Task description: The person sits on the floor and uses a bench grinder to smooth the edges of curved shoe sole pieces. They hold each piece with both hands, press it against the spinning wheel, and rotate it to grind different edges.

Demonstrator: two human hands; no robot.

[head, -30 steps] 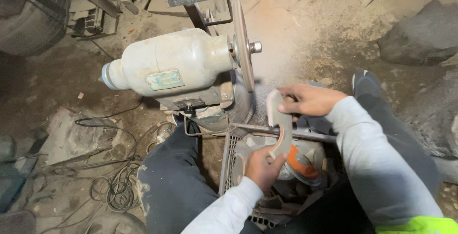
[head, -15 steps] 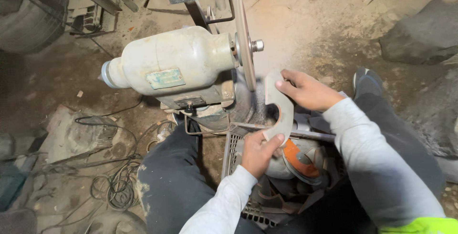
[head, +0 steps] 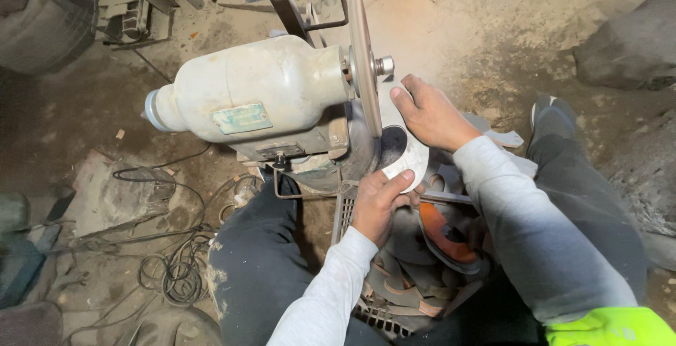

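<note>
Head view, looking straight down: the person sits on a dirt floor with a grinder between the knees, its thin wheel edge-on to the camera. Both hands are on a curved pale metal piece, kind of crescent shaped, and it sits right against the lower part of the wheel. The left hand is closed around the near end of the piece, thumb on top. The right hand lies over the far end, fingers pressed flat and close together, just beside the wheel's hub. Can't tell whether the wheel is spinning.

Under the arms there's a grey crate full of more curved pieces, one with an orange face. A tangle of cable lies on the floor to the left, near the left knee, and a big rock sits at the upper right.
</note>
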